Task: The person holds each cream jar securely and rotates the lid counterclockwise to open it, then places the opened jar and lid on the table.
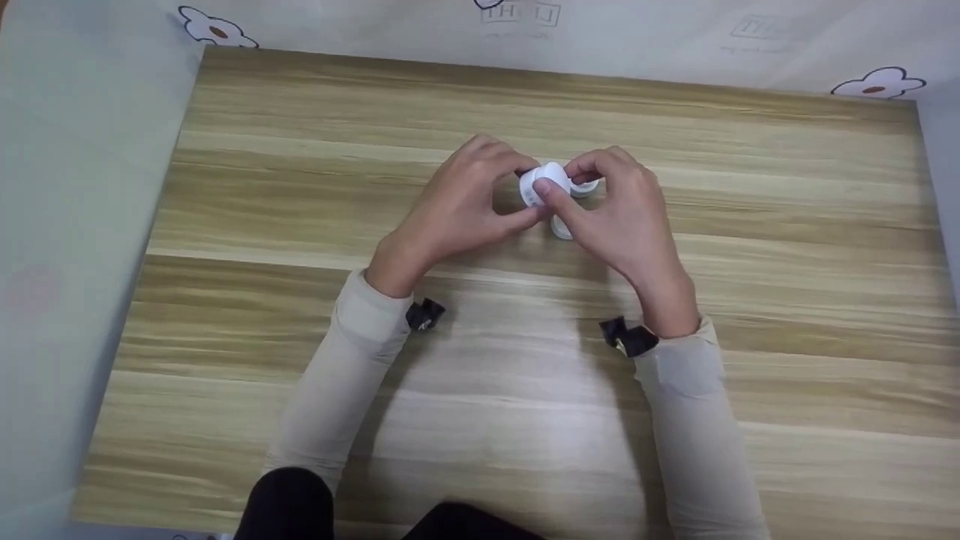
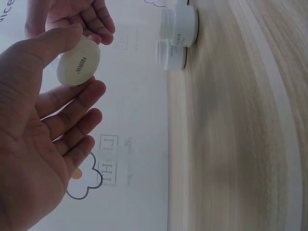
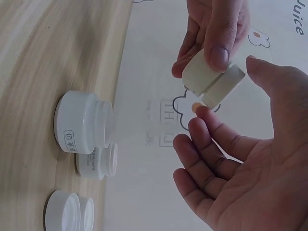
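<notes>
My left hand (image 1: 465, 191) pinches a small white jar (image 2: 78, 62) between thumb and fingers. In the left wrist view its round base with tiny printed marks faces my palm. On the jar's other end sits a lid (image 3: 224, 87), and a thin gap line shows between the two. My right hand (image 1: 626, 206) has its thumb and index fingertips at opposite edges of this lid, other fingers loosely bent. The jar is held up above the table. Close by, a white jar with printed lettering (image 3: 79, 122) stands on the table, partly covering a second jar (image 3: 91, 163).
Two white round pieces (image 3: 60, 211) lie near the standing jars in the right wrist view. The wood-grain table (image 1: 450, 420) ends at a pale, flower-printed sheet (image 1: 637, 37). Black clips (image 1: 628, 337) are on both sleeves.
</notes>
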